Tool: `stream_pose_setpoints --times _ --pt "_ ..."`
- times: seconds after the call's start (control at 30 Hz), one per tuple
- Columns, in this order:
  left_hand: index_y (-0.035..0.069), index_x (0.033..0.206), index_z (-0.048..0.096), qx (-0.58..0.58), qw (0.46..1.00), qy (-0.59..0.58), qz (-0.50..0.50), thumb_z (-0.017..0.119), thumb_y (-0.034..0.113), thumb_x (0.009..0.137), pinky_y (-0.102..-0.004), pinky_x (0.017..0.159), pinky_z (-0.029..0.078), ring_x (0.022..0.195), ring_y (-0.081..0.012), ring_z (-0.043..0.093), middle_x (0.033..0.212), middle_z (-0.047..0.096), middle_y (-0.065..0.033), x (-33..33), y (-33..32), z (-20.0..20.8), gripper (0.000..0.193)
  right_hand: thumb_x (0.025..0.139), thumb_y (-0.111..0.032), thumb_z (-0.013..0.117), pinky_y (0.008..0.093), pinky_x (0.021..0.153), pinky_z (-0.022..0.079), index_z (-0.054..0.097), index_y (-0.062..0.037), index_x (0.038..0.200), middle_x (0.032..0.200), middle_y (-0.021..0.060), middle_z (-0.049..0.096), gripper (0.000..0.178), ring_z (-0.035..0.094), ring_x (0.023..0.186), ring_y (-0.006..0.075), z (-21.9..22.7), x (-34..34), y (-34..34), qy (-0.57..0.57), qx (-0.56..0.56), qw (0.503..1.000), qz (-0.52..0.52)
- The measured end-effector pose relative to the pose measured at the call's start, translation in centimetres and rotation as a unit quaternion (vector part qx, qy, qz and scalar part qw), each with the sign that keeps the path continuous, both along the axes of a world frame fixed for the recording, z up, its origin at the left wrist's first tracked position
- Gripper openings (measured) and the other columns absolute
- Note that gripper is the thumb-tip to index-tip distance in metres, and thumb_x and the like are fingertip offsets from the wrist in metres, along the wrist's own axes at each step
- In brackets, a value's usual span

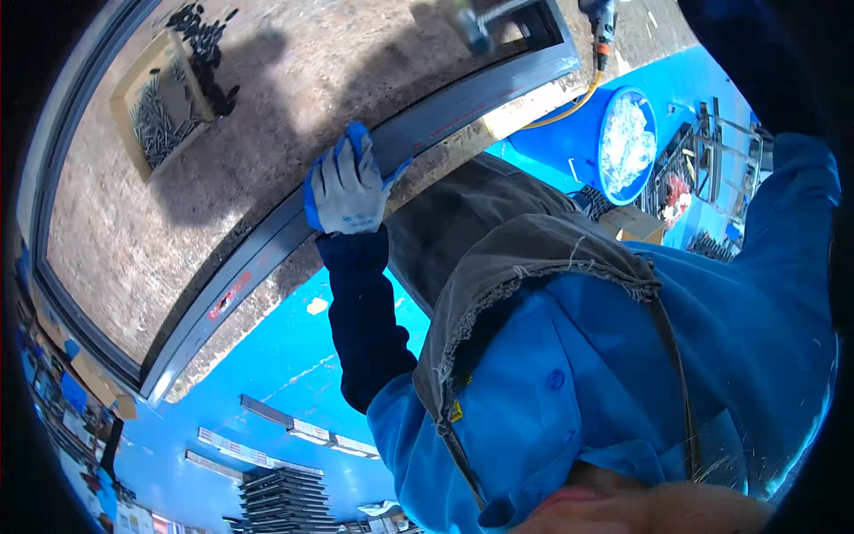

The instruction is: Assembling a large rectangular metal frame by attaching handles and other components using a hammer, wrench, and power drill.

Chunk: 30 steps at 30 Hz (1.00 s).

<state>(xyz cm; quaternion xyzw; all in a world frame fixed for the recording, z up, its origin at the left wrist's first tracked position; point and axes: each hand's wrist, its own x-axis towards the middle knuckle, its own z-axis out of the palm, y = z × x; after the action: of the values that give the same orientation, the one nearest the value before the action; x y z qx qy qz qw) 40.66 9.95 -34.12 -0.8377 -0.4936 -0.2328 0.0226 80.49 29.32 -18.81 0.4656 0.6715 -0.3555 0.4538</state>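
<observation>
The left hand (347, 191), in a grey-and-blue glove, has its fingers clenched over the long dark metal frame rail (427, 133), which runs diagonally along the desk (267, 116) edge; right hand unseen.

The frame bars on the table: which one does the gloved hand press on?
The left hand rests on the near bar, along the table edge closest to the person; the far bars run along the other sides, with no hand on them.

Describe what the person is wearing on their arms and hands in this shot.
The left hand wears a grey knit glove with blue coating on the fingertips and edge. The left forearm has a dark navy sleeve under a brighter blue work jacket. The right arm shows only a blue sleeve; its hand is out of view.
</observation>
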Motion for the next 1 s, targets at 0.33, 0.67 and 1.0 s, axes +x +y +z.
stream_pose_setpoints --times 0.33,0.67,1.0 --pt "0.001 0.116 0.051 -0.169 0.981 0.058 -0.073 0.05 0.03 0.082 -0.0421 0.066 0.044 0.082 -0.0253 0.057 0.09 0.058 -0.0117 -0.2 1.1 2.8 0.044 0.06 -0.028 0.075 0.0403 0.06 0.044 0.062 -0.002 0.083 0.072 0.0096 0.059 0.037 0.057 0.062 0.0236 1.6 -8.9 5.1 0.208 0.171 0.959 0.086" --pt "-0.009 0.108 0.056 0.007 0.995 0.094 0.015 0.048 0.019 0.08 -0.0518 0.075 0.042 0.082 -0.0312 0.055 0.096 0.058 -0.0201 1.7 0.1 -1.5 0.04 0.089 -0.024 0.054 0.0263 0.048 0.045 0.066 -0.0031 0.095 0.07 0.0039 0.059 0.025 0.055 0.056 0.0117 1.8 -59.1 -3.0 0.595 -0.058 0.798 0.08" --pt "0.002 0.09 0.063 -0.026 0.999 -0.027 0.009 0.047 0.023 0.085 -0.0465 0.079 0.039 0.09 -0.0306 0.053 0.094 0.056 -0.0155 5.4 1.0 -2.0 0.028 0.087 -0.028 0.056 0.0247 0.028 0.035 0.065 -0.0044 0.088 0.05 0.0014 0.048 0.025 0.042 0.032 0.0084 -7.0 -63.5 -0.6 0.276 -0.097 0.948 -0.126"
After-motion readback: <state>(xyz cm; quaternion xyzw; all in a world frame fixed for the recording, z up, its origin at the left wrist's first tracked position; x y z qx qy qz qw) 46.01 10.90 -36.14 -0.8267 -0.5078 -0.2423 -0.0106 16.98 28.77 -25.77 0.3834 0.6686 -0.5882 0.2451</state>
